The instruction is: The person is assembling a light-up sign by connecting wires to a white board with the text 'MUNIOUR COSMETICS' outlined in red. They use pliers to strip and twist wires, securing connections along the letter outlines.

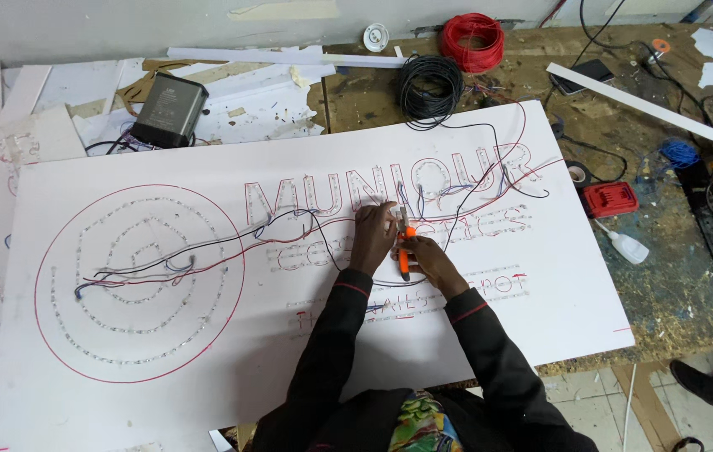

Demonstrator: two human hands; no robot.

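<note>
A large white sign board [164, 368] lies on the workbench, with outlined letters and concentric circles set with small lights. Red, black and blue wires [231, 243] run across it from the circles to the letters. My left hand [373, 238] pinches wires near the middle of the board. My right hand [427, 255] grips orange-handled pliers [404, 251], their jaws up against the wires beside my left fingers. Both sleeves are dark with red trim.
A coil of black wire [429, 82] and a coil of red wire [473, 40] sit at the back. A dark power supply box [169, 109] is at back left. A red battery [610, 199], white glue bottle [627, 245] and tape roll [576, 173] lie right.
</note>
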